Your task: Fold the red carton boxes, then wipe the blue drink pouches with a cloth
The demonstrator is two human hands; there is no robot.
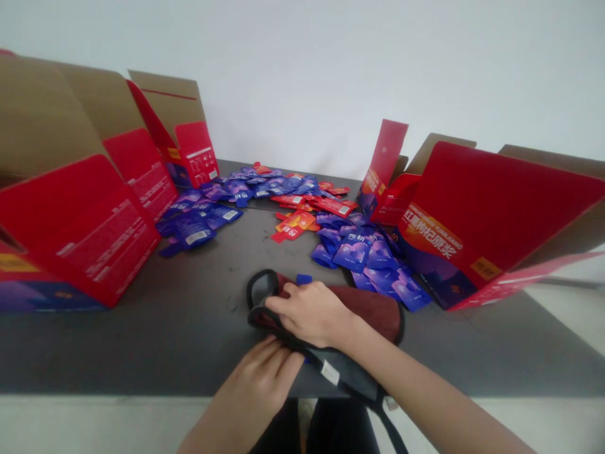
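Note:
A dark red-brown folded cloth piece (378, 309) with black edging, a small white label and a black strap lies at the table's front, in the middle of the head view. My right hand (314, 312) is closed over its left part, the fingers curled into the folds. From below, my left hand (262, 375) pinches the near black edge, its fingertips partly hidden under the cloth. A grey inner face shows at the cloth's left end. A bit of a blue packet (304, 279) peeks out behind my right hand, mostly covered by the cloth.
Open red cartons stand on both sides, a large left one (89, 227) and a large right one (454, 214). Purple-blue pouches (354, 249) and red-orange pouches (297, 222) lie heaped between them on the dark grey table (198, 347). A white wall rises behind.

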